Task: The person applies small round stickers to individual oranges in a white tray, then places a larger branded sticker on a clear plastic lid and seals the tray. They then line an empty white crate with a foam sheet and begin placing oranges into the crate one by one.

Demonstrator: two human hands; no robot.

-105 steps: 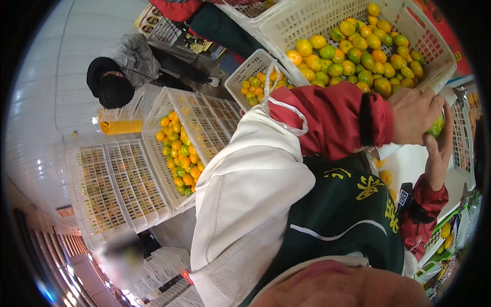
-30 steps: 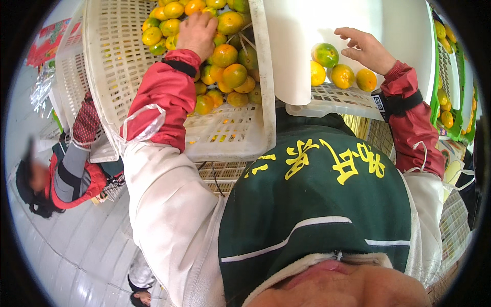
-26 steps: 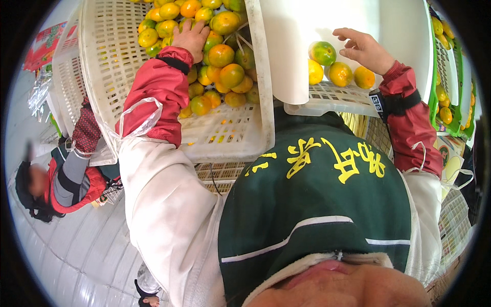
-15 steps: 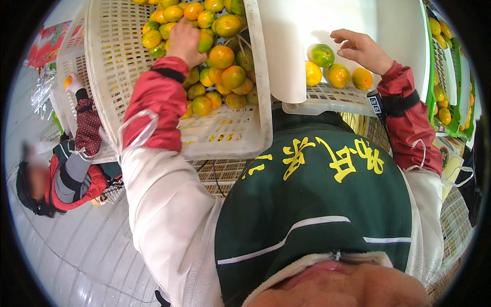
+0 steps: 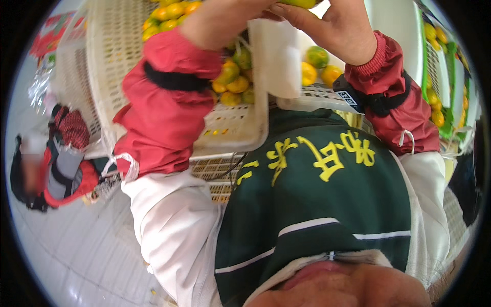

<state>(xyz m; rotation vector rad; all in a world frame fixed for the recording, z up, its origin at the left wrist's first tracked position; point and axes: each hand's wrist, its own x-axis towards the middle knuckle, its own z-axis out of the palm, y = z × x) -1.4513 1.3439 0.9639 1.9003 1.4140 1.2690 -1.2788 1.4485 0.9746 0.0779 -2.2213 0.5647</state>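
Observation:
At the top edge of the head view, a greenish tangerine (image 5: 300, 2) sits between my two hands, partly cut off. My right hand (image 5: 349, 31) is closed on it, thumb stretched along its underside. My left hand (image 5: 232, 19) reaches across to meet the right one; its fingers run out of the picture or are hidden. Under my left forearm stands a white slatted crate (image 5: 262, 120) with many yellow-green tangerines (image 5: 236, 84). Below my right hand, a green tangerine (image 5: 317, 56) and orange ones (image 5: 308, 74) lie in a paper-lined crate (image 5: 327, 95).
A white paper flap (image 5: 284, 66) hangs over the rim between the two crates. At the far right stand green crates (image 5: 449, 97) with more tangerines. Another person (image 5: 64, 169) works at the left. Further slatted crates (image 5: 217, 171) stand below.
My left hand has left the tangerines in the left crate and moved right and up to my right hand. My right hand has moved up and left, now with a tangerine in it.

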